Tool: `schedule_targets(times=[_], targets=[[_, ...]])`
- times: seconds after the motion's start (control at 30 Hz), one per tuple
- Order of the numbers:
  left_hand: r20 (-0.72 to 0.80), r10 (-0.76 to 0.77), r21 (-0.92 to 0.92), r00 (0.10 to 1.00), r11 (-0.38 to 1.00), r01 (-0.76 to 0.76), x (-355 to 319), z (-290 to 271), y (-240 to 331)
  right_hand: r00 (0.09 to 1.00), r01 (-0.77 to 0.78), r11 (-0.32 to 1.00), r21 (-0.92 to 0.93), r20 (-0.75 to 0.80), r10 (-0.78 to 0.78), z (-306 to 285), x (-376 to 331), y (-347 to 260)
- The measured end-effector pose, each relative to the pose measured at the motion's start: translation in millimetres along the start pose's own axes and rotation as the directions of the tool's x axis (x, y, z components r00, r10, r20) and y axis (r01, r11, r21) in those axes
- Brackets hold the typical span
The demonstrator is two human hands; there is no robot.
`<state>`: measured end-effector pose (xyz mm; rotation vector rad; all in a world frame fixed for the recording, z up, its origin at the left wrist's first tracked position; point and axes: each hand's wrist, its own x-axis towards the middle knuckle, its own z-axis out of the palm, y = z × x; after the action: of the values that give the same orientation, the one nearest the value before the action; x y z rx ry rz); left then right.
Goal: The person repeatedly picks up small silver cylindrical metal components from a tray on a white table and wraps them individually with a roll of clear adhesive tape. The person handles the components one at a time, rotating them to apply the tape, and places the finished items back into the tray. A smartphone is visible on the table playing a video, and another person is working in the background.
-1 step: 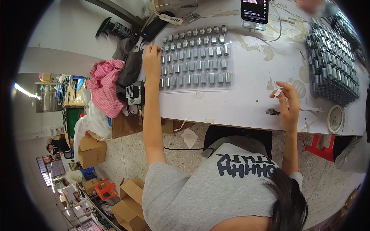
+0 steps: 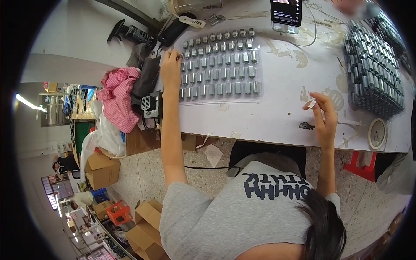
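My left hand (image 2: 171, 71) reaches to the left edge of a clear plastic tray (image 2: 225, 100). Its fingers are curled together around something dark and small by the upper left rows, mostly hidden by the fingertips. Rows of small silvery metal cylinders (image 2: 238, 88) with flattened sides, like little motors, stand in the tray. Over the table to the right, my right hand (image 2: 326, 116) pinches a small white sticker-like piece (image 2: 312, 104) between thumb and finger. A roll of white tape (image 2: 377, 134) lies right of that hand, with a pale strip running from it toward the hand.
Stacked trays of similar metal cylinders (image 2: 375, 73) stand at the right. A phone (image 2: 286, 13) with a lit screen and a cable sit at the far side. Left of the tray are a small black device (image 2: 151, 106) and a pink checked cloth (image 2: 121, 97).
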<state>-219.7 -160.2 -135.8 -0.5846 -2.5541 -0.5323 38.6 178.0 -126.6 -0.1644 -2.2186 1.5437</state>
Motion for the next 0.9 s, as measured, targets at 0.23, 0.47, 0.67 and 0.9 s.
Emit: schedule_targets(times=[0.23, 0.47, 0.67, 0.9], targets=[[0.064, 0.036, -0.007, 0.997, 0.999, -0.036, -6, -10, -3, 0.996, 0.085, 0.993, -0.081, 0.025, -0.083, -5, 1, -3], [-0.075, 0.255, 0.176, 0.964, 0.955, -0.239, 15, -26, 12, 0.988, 0.126, 0.98, -0.154, -0.07, -0.138, -5, 1, -6], [-0.131, 0.42, -0.212, 0.898, 0.873, -0.44, 50, -28, 139, 0.98, 0.149, 0.985, -0.084, -0.117, -0.159, -9, 3, -2], [-0.07, 0.548, -0.328, 0.834, 0.777, -0.538, 92, 53, 228, 0.977, 0.11, 0.994, -0.022, -0.179, -0.112, -11, 2, -3]])
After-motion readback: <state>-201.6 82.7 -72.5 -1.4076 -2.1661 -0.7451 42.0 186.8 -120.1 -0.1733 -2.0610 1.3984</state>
